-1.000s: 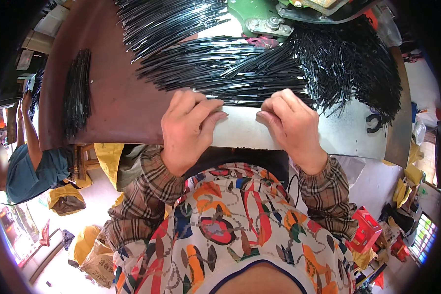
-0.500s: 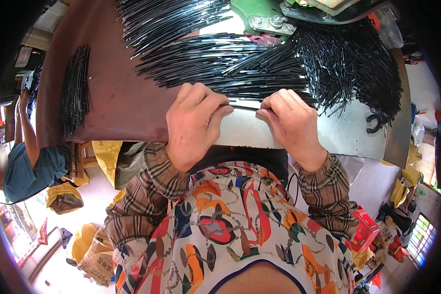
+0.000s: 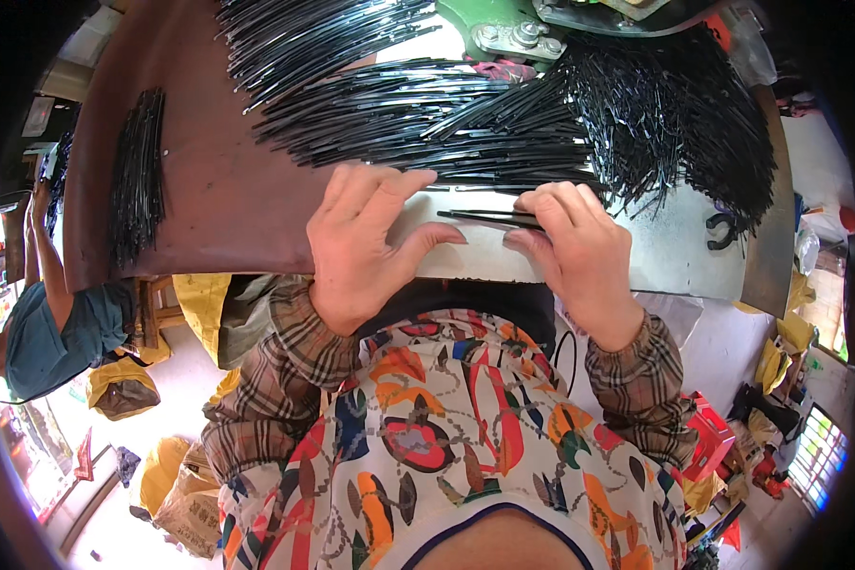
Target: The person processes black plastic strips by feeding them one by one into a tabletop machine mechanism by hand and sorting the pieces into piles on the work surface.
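Workshop; green machine (image 3: 477,19); heaped strips (image 3: 380,116)

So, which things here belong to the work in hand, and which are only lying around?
Seemingly part of the work:
black strips pinched in the right hand
heaps of similar strips on the table

Apparently just lying about:
red box, lower right
yellow bag, lower left

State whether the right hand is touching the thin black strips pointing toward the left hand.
Touching: the head view shows the strips pinched between the thumb and fingers of the right hand.
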Available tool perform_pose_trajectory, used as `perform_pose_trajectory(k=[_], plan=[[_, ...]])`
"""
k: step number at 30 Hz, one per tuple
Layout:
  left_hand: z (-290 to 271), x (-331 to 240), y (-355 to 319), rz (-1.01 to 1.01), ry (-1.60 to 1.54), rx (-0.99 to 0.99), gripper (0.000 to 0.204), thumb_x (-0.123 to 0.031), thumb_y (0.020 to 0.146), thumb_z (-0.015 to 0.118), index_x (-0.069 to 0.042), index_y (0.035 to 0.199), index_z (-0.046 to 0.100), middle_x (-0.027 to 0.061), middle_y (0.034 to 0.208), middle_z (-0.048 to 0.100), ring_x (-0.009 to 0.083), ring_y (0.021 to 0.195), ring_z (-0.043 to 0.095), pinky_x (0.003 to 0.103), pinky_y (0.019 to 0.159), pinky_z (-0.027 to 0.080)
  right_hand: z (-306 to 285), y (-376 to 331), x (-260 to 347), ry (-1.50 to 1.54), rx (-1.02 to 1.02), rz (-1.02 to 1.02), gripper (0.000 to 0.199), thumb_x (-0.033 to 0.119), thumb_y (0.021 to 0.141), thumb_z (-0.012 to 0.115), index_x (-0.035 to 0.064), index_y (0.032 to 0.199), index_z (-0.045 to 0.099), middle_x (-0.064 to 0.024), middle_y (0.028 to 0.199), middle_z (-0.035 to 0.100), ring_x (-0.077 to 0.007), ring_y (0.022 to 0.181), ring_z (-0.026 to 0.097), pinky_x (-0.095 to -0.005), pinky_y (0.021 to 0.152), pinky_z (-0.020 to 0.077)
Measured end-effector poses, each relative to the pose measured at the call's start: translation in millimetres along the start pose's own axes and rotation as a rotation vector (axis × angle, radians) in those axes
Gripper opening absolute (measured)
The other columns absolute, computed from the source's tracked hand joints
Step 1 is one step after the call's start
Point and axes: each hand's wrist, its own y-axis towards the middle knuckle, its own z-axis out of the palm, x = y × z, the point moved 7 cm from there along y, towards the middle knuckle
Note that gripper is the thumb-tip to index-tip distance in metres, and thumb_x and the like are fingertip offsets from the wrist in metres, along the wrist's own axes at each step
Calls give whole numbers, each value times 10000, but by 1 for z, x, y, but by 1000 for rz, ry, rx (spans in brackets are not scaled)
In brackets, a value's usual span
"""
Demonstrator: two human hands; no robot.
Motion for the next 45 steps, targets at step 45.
perform_pose_trajectory(k=[45], plan=[[31, 3, 17, -639, -690, 38, 241, -99, 976, 520, 37, 1166, 579, -47, 750, 473, 22, 636, 400, 178, 553, 342, -76, -7, -133, -185, -464, 483, 99, 118, 734, 657, 99, 674, 582, -51, 706, 588, -283, 594, 593, -385, 531, 457]])
